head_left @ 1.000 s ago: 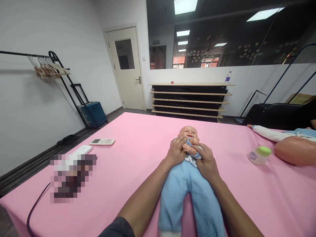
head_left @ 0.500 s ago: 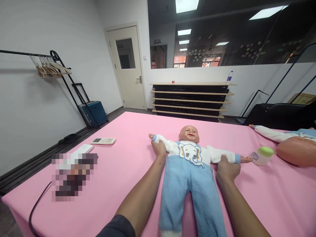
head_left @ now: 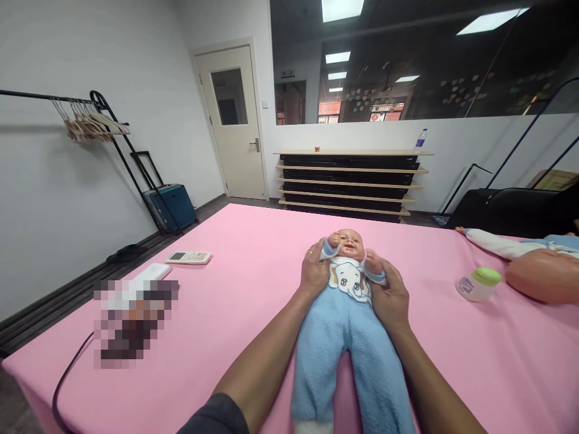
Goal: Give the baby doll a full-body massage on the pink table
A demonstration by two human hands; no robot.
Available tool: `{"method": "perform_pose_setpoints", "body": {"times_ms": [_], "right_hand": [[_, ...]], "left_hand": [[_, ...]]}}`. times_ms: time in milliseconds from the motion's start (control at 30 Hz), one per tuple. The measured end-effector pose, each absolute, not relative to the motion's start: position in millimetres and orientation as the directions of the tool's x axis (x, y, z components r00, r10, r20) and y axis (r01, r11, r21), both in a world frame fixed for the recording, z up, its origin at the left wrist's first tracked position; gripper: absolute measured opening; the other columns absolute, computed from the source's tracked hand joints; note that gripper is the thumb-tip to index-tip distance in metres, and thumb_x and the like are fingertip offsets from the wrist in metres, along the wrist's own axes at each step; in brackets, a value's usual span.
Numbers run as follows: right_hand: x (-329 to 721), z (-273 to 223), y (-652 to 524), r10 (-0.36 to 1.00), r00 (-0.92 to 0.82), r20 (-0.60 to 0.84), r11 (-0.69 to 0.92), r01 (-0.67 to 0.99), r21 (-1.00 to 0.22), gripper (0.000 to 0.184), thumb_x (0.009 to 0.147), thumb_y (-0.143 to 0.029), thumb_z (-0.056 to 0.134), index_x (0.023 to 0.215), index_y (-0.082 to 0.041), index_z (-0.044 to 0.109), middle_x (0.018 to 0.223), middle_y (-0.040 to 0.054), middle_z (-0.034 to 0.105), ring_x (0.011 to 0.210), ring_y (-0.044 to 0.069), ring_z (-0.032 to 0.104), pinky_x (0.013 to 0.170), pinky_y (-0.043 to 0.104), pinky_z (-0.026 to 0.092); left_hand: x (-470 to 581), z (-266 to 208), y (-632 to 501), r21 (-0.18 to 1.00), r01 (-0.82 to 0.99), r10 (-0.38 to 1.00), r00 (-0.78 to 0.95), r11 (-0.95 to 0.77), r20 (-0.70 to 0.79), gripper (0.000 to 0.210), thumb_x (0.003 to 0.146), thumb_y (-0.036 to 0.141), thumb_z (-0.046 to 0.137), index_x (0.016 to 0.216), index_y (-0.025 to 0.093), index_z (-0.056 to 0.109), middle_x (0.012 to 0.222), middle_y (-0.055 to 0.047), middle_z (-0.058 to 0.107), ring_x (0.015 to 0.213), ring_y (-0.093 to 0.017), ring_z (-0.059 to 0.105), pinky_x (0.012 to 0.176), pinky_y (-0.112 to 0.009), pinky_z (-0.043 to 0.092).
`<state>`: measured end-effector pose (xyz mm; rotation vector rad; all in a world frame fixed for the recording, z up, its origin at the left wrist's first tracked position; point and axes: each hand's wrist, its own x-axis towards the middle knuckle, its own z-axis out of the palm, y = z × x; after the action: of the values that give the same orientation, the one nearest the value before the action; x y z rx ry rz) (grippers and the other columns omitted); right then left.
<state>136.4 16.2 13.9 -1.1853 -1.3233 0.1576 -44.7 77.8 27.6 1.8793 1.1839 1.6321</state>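
Your left hand (head_left: 313,270) and right hand (head_left: 392,300) each have fingers wrapped around a sleeved arm of the bald plastic baby doll in blue-and-white fleece (head_left: 347,319). It's face-up on the pink cloth-covered surface (head_left: 239,271), hands beside its face (elephant patch (head_left: 351,281) visible). Green-lidded translucent jar (head_left: 477,285) sits apart, right.

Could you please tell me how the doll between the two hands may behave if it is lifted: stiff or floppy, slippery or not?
The doll may be floppy at the arms, as both bend upward in the left hand and right hand. Its shiny head looks hard, so it could be slippery. The fuzzy blue trousers should probably give better grip.
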Motion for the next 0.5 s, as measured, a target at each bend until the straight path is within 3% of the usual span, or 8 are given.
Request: {"method": "perform_pose_setpoints", "body": {"times_ms": [100, 167, 333, 500], "right_hand": [[140, 9, 18, 0.699, 0.115, 0.706, 0.479, 0.657, -0.582, 0.042, 0.084, -0.025, 0.054, 0.125, -0.031, 0.06, 0.129, 0.0033, 0.056, 0.122, 0.023, 0.05, 0.106, 0.045, 0.04], [144, 6, 21, 0.69, 0.033, 0.723, 0.5, 0.701, -0.509, 0.045, 0.083, -0.02, 0.052, 0.125, -0.032, 0.06, 0.128, 0.0026, 0.056, 0.122, 0.023, 0.05, 0.106, 0.046, 0.041], [147, 4, 26, 0.653, -0.08, 0.753, 0.549, 0.735, -0.398, 0.05, 0.08, -0.012, 0.047, 0.125, -0.031, 0.06, 0.129, 0.0026, 0.056, 0.122, 0.023, 0.048, 0.107, 0.047, 0.039], [146, 5, 24, 0.662, -0.063, 0.747, 0.539, 0.733, -0.416, 0.045, 0.082, -0.016, 0.049, 0.124, -0.03, 0.06, 0.128, 0.0032, 0.057, 0.122, 0.023, 0.049, 0.108, 0.047, 0.038]], "left_hand": [[-43, 25, 76, 0.579, 0.432, 0.701, 0.208, -0.692, 0.682, 0.058, 0.08, 0.008, 0.049, 0.135, 0.026, 0.05, 0.135, -0.003, 0.057, 0.126, -0.02, 0.05, 0.109, -0.039, 0.038], [-43, 23, 77, 0.525, 0.475, 0.687, 0.279, -0.706, 0.671, 0.059, 0.08, 0.008, 0.048, 0.136, 0.027, 0.05, 0.135, -0.003, 0.057, 0.125, -0.021, 0.05, 0.107, -0.041, 0.039], [-43, 18, 77, 0.484, 0.535, 0.697, 0.323, -0.692, 0.64, 0.061, 0.077, 0.009, 0.048, 0.135, 0.029, 0.051, 0.135, -0.003, 0.057, 0.123, -0.023, 0.05, 0.104, -0.042, 0.04], [-41, 19, 75, 0.497, 0.523, 0.698, 0.31, -0.692, 0.646, 0.06, 0.078, 0.01, 0.048, 0.135, 0.03, 0.051, 0.133, -0.003, 0.057, 0.122, -0.023, 0.05, 0.105, -0.041, 0.04]]}}
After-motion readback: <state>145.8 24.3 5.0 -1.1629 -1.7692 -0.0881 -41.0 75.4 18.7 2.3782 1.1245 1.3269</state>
